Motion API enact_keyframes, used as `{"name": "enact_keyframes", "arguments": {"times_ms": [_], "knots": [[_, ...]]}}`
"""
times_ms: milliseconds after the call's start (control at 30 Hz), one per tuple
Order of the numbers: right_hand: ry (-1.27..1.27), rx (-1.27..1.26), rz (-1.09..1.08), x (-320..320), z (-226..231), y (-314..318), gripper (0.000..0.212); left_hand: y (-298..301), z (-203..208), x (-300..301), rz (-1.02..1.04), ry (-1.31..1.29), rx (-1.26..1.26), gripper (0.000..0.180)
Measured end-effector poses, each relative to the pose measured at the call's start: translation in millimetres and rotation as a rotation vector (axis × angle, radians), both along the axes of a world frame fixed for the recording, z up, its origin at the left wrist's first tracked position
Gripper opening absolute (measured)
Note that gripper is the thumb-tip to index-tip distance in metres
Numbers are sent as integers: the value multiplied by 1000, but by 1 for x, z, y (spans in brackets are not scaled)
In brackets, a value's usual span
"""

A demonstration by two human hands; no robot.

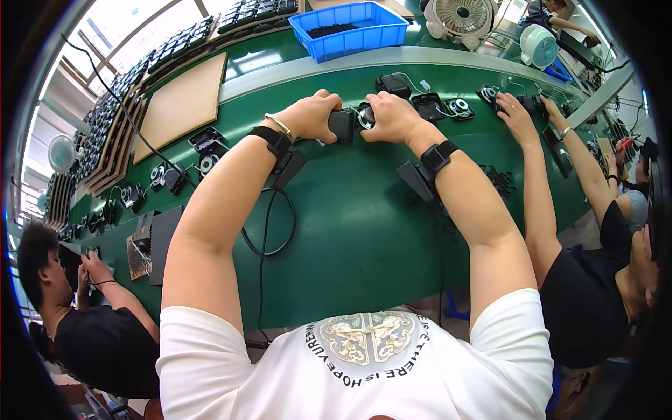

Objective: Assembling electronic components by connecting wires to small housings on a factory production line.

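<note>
Out over the green table, my left hand (310, 117) grips a small black rectangular casing (341, 127) between thumb and fingers. Right beside it, my right hand (393, 117) is closed round another black casing part with a small round speaker (365, 117) in it, mostly covered by my fingers. The two pieces lie side by side, close together; whether they touch, I cannot tell. Just beyond my right hand sits a black box (393, 85) with a white cable and plug. Right of that hand lie an open black casing (428, 106) and a silver-ringed speaker (458, 108).
A blue bin (348, 31) holding black bits stands at the far side. Left are a tan board (183, 105), more casings and speakers (208, 164), and a looped black cable (290, 231). Small black pieces (498, 180) lie right. Co-workers' arms (535, 189) reach in at right; another person (91, 315) works at left.
</note>
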State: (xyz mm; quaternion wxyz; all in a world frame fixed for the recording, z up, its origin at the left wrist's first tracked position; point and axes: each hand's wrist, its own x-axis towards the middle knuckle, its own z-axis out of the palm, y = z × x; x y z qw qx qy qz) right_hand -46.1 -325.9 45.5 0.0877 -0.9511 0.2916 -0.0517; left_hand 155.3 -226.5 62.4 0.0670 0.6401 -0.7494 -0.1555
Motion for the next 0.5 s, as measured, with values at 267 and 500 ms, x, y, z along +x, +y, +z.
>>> {"name": "enact_keyframes", "arguments": {"times_ms": [267,500], "knots": [[-274,57,21,-15,12,65,65,55,18,-16,297,576,175,41],[-293,184,186,-59,8,139,78,163,16,-42,341,1033,332,35]]}}
